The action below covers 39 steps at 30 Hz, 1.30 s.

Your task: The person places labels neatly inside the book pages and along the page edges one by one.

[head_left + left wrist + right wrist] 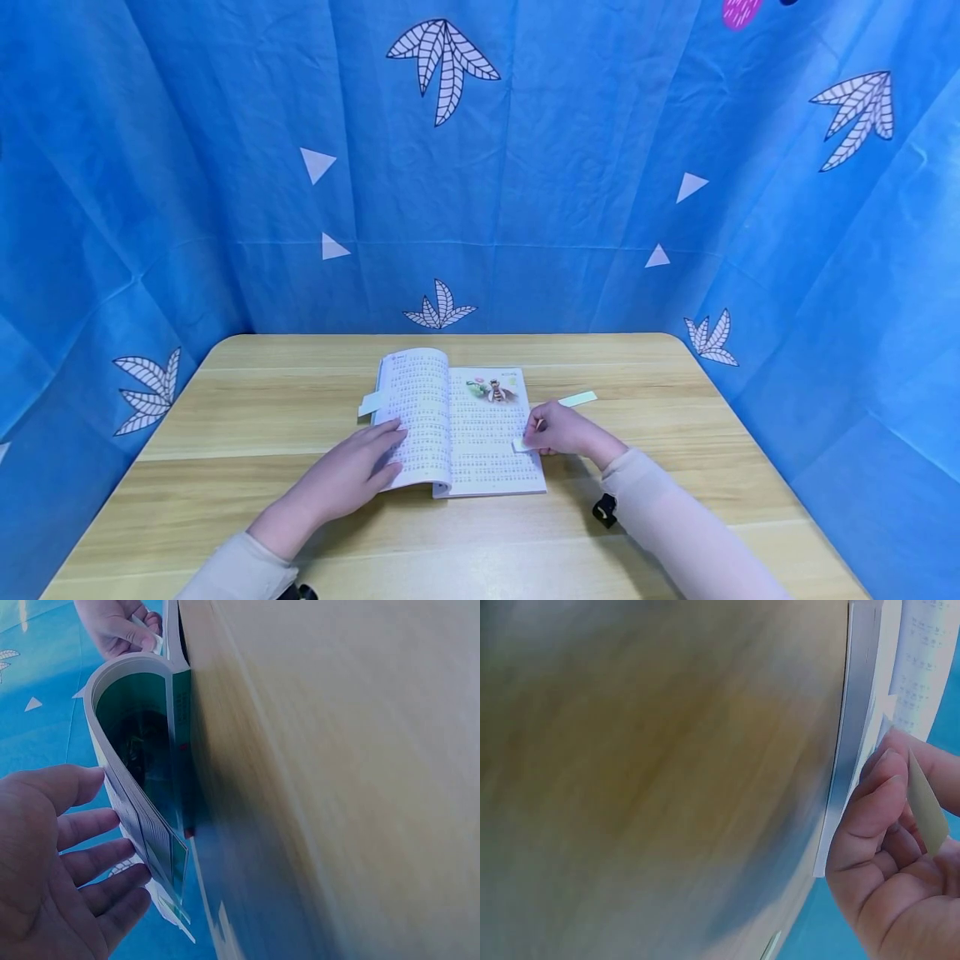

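An open book (486,471) lies on the table, with printed text on both pages and a bee picture at the top of the right page. My left hand (348,475) rests on the left pages, fingers extended; in the left wrist view those pages (131,787) curve up from the table. At the outer edge of the right page, my right hand (562,429) pinches a pale paper strip (928,810). One end of that strip lies over the page, and part of it is hidden by my fingers. Another pale strip (371,404) sticks out from the left page's edge.
A further pale strip (577,399) lies on the wooden table (660,450), right of the book. Blue patterned cloth (525,192) hangs behind the table and along both sides.
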{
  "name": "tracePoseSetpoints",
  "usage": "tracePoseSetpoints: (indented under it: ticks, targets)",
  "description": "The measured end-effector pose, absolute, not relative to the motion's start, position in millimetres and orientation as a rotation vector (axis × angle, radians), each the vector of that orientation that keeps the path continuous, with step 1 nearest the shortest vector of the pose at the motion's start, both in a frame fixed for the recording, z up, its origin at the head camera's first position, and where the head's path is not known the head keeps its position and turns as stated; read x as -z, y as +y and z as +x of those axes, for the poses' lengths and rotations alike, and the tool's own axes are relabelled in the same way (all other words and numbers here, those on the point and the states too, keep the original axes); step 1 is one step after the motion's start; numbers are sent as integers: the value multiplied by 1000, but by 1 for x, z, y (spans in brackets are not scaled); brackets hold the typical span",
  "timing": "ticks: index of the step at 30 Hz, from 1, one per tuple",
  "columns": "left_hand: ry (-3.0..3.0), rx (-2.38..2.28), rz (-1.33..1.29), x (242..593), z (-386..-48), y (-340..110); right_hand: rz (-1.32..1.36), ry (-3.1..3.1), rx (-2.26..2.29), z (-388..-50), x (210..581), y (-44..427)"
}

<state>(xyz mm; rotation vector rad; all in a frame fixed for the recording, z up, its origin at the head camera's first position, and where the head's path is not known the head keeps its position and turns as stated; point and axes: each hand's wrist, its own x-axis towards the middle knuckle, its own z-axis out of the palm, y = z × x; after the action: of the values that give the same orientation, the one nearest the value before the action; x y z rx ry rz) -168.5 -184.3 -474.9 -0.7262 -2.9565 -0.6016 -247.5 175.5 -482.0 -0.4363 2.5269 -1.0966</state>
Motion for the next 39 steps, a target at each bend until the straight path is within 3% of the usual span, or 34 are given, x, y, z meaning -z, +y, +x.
tracePoseSetpoints:
  ticks: [39]
  targets:
    - [-2976,614,-705,472,-168,-182,-366,2651,772,-253,476,164]
